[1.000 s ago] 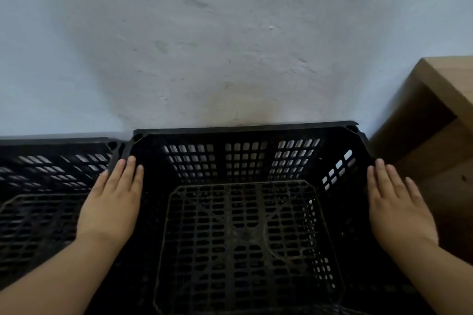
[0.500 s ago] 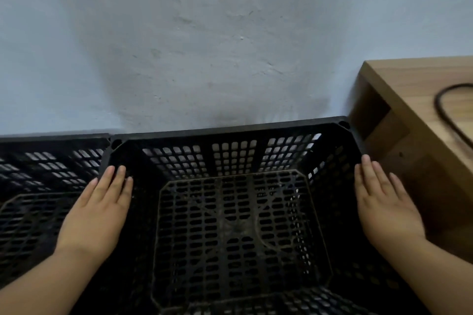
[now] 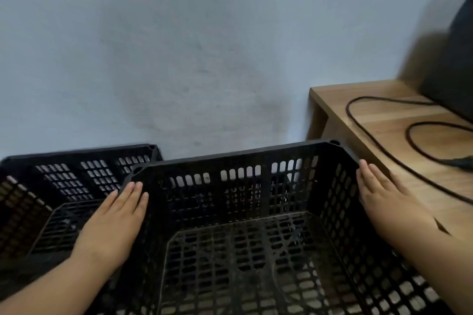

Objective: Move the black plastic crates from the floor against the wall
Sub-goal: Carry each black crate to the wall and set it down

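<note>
A black plastic lattice crate (image 3: 243,186) fills the lower middle of the head view, its far rim raised and tilted a short way off the pale wall (image 3: 179,58). My left hand (image 3: 112,227) lies flat against the outside of its left wall, fingers straight. My right hand (image 3: 386,202) presses flat on the outside of its right wall. The crate is clamped between the two palms. A second black crate (image 3: 64,176) sits to the left with its far side against the wall, partly hidden behind my left hand.
A low wooden table (image 3: 384,120) stands close to the held crate's right side, against the wall. A black cable (image 3: 347,111) loops across its top, and a dark bulky object (image 3: 455,58) rests at its far right.
The crate between my palms has come up and shifted right, away from the wall; its far rim now stands above the left crate. The view rose, showing more of the table.
</note>
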Demonstrator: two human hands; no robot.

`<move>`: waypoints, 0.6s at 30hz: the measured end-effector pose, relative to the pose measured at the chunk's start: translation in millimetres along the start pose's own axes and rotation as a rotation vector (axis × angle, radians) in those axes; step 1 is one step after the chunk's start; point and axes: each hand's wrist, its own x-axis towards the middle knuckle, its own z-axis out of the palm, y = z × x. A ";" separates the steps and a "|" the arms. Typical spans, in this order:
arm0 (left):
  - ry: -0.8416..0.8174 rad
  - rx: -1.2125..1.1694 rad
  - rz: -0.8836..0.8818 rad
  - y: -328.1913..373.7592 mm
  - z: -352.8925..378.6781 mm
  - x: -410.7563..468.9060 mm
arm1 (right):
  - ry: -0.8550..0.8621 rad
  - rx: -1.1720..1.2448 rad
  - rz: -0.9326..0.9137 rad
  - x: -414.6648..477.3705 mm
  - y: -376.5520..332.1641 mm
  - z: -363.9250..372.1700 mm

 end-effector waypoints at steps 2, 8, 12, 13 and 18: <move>-0.017 -0.006 0.014 -9.5 -17.3 -20.8 | 0.076 0.044 0.003 -17.5 -1.0 -18.3; -0.069 -0.049 0.004 -30.3 -70.6 -75.1 | -0.087 0.062 0.048 -50.7 14.4 -64.0; -0.038 -0.098 -0.020 -46.0 -111.9 -97.6 | -0.071 0.013 0.025 -65.2 34.2 -107.2; -0.032 -0.113 -0.037 -52.8 -121.4 -103.7 | -0.001 0.011 0.029 -64.9 39.9 -115.2; -0.002 -0.176 -0.091 -100.2 -169.6 -132.5 | 0.200 -0.126 0.011 -44.7 67.1 -157.8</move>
